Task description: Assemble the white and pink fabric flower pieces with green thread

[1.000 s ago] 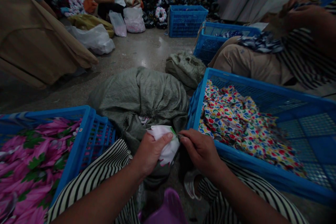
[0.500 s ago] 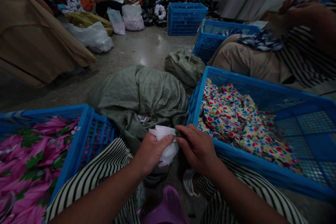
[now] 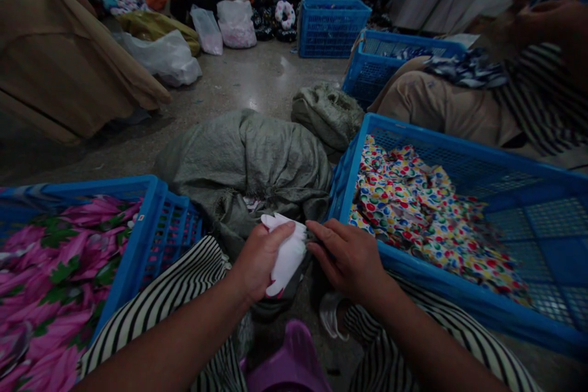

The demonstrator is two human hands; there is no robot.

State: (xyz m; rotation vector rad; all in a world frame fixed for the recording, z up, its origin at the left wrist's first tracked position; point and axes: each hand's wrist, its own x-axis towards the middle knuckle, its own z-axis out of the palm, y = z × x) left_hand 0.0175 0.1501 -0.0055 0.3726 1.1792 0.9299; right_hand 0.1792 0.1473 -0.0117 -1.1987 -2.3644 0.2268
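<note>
A small white fabric piece (image 3: 288, 257) with scalloped edges and traces of pink-red at its lower rim is in my left hand (image 3: 258, 260). The left thumb presses on its upper face, and the other fingers are behind it. At its right edge my right hand (image 3: 350, 254) is closed, thumb and fingers pinched around a small dark greenish bit that meets the white piece. What exactly that bit is I cannot make out. Beyond both hands lies a bulging grey-green woven sack (image 3: 248, 153), its mouth partly open on pale contents.
A blue crate (image 3: 151, 214) of pink and green fabric pieces stands left. Another blue crate (image 3: 459, 312) of colourful dotted fabric stands right. A purple plastic stool (image 3: 291, 364) is below my hands. A co-worker in stripes sits at right; another person sits at the back.
The white piece has turned so that more of its flat face shows, and my left thumb has shifted up on it. My right hand stays at its right edge. The view has shifted slightly.
</note>
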